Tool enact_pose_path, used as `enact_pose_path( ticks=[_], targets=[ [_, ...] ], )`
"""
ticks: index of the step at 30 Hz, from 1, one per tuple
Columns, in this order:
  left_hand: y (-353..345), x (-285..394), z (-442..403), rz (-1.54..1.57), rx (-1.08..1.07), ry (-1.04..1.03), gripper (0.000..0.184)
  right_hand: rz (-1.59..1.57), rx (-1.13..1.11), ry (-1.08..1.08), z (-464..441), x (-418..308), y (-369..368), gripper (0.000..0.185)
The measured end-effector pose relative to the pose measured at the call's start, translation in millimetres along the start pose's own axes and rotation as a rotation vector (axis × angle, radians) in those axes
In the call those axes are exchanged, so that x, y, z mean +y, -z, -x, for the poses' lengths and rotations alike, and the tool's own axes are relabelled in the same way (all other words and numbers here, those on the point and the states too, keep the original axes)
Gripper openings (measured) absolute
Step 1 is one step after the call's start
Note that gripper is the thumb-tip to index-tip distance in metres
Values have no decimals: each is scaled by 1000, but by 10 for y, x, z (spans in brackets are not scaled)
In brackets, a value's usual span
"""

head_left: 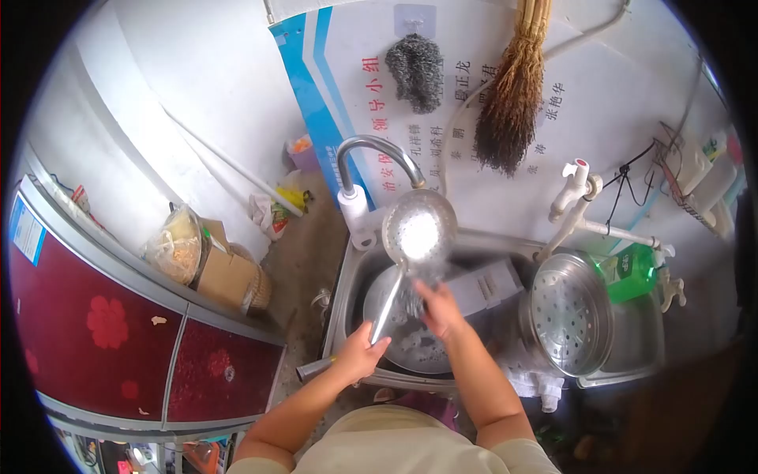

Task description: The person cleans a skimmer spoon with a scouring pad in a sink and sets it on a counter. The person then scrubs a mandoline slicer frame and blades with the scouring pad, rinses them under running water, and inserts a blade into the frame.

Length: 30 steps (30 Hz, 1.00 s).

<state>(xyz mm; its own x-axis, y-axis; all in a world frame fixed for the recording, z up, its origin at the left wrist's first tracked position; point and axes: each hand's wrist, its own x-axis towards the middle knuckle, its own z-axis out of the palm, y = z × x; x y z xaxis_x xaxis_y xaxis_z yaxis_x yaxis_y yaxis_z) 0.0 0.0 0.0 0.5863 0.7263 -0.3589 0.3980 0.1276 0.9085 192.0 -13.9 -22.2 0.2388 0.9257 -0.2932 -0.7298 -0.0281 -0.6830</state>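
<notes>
Steel ladle [412, 237] held over the sink [497, 242], bowl just beneath the tap [354, 209] near the back rim; perforated pot [570, 316] restricts room rightward. Left hand [361, 353] clamped on the handle [387, 308]. Right hand [440, 311], blurred, half-curled beside the ladle; its grip cannot be determined.

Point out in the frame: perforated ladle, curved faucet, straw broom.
Perforated ladle [419, 229]: head view, on its round holed bowl.
Curved faucet [373, 141]: head view, on the metal spout's arch.
Straw broom [510, 110]: head view, on the bristles.
</notes>
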Motion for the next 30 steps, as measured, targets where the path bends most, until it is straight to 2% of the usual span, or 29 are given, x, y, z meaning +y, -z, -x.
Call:
enact_pose_path(
  ticks=[2,5,6,8,9,11,12,15,16,20,23,24,27,28,29,30],
  targets=[
    [-18,-109,-51,-22,44,-162,17,174,-123,-117,65,104,125,30],
    [61,46,53,-224,161,-144,20,231,-132,-89,200,86,261,26],
    [103,22,47,-196,143,-156,21,291,7,-35,245,-23,230,33],
    [158,-60,11,-128,102,-183,22,254,131,266,233,-160,278,39],
    [158,2,35,-69,68,-105,22,234,194,416,226,-237,299,42],
    [156,174,123,46,-1,52,22,348,145,558,206,-473,271,48],
    [147,166,146,82,-33,49,21,559,129,676,75,-501,401,48],
    [124,195,189,158,-125,48,18,1226,126,996,166,-873,43,51],
    [135,209,202,163,-148,54,17,1298,34,1174,146,-973,-32,53],
    [218,254,229,87,-197,57,21,1411,-1,1192,120,-1151,-172,55],
    [306,362,281,-1,-200,53,21,1568,-38,1351,77,-1206,-228,56],
    [383,402,294,-92,-206,72,22,1642,-79,1417,36,-1213,-235,51],
    [561,295,203,-415,-184,-166,21,1804,-251,1399,45,-1188,-349,45],
    [587,299,195,-369,-185,-143,23,1852,-245,1425,32,-1174,-361,41],
    [635,349,202,-445,-240,-91,25,1861,-262,1431,16,-1172,-376,40],
    [658,361,197,-511,-234,-130,23,1869,-278,1439,-4,-1176,-393,39]
  ],
)
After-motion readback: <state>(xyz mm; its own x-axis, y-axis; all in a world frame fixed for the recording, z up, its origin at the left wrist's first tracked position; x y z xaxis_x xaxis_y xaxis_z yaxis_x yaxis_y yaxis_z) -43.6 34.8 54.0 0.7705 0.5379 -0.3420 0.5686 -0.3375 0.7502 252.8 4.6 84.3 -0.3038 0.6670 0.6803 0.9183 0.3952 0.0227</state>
